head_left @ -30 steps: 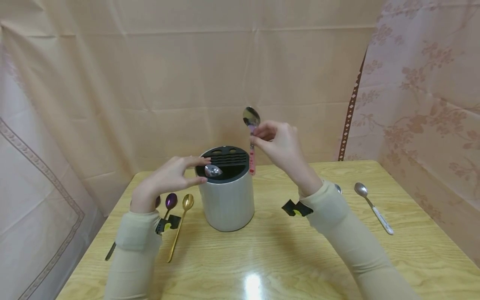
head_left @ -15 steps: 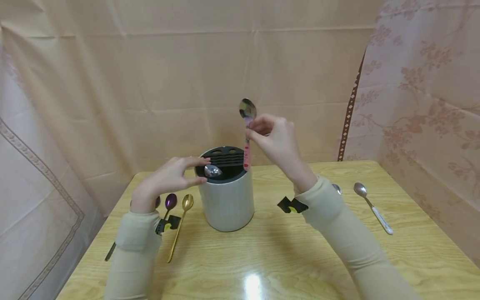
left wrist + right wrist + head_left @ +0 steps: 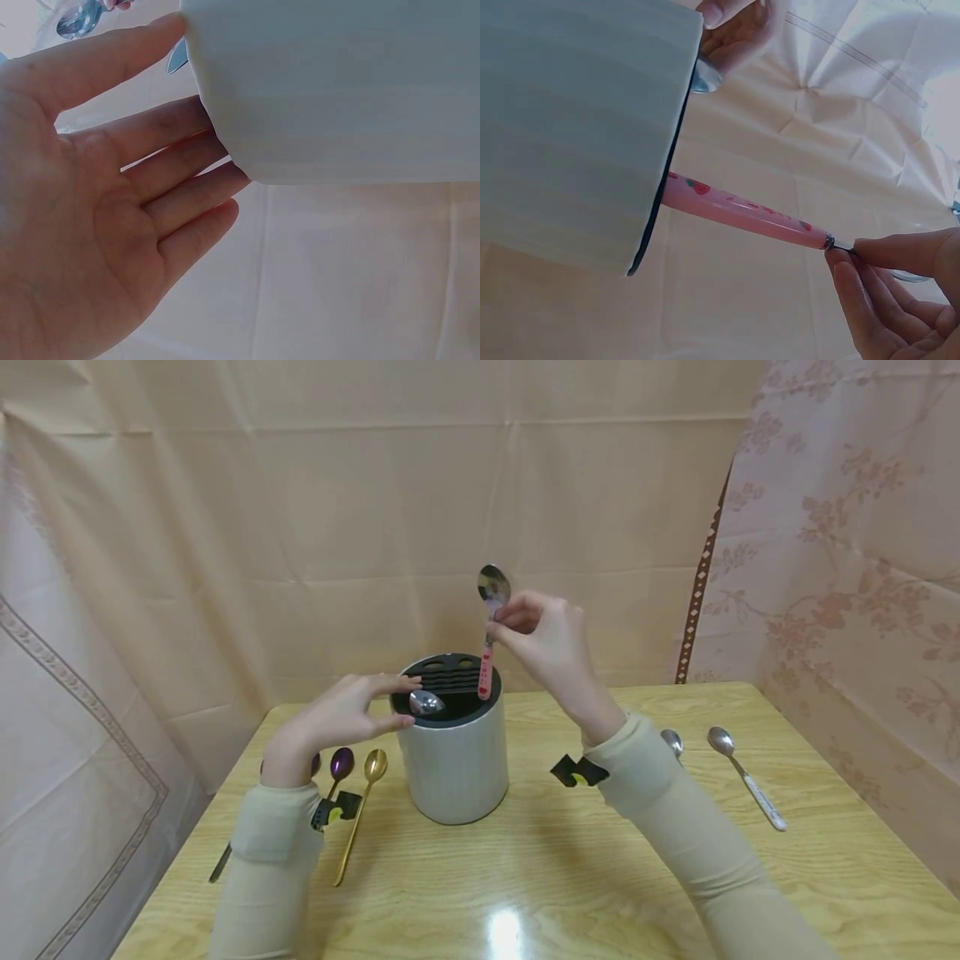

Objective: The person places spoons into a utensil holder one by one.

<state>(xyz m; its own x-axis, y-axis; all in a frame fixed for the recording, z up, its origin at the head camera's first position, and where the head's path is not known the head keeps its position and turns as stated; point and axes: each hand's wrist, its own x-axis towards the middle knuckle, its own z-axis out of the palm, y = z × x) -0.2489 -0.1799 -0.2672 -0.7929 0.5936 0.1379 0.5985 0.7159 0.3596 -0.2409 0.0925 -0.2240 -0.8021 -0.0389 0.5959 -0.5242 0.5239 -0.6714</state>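
Note:
My right hand (image 3: 553, 639) pinches a spoon (image 3: 486, 672) by its metal neck, bowl up. The spoon's pink, strawberry-patterned handle (image 3: 739, 213) points down, and its lower end overlaps the black top of a white round utensil holder (image 3: 454, 773). At the holder's left side, my left hand (image 3: 336, 713) touches the rim with fairly straight fingers (image 3: 180, 187) and thumb. Between that thumb and forefinger, a silver spoon (image 3: 426, 702) shows its bowl above the opening; the rest of it is hidden inside.
Left of the holder lie a gold spoon (image 3: 375, 766), a purple spoon (image 3: 342, 763) and another dark one partly behind my left wrist. On the right are a white-handled spoon (image 3: 722, 742) and a silver spoon (image 3: 672, 741) mostly hidden by my sleeve. A beige curtain (image 3: 390, 527) hangs behind the table.
My right hand has carried the pink-handled spoon left, from beside the holder to over its top, rising a little and then dipping slightly. My left hand has stayed put.

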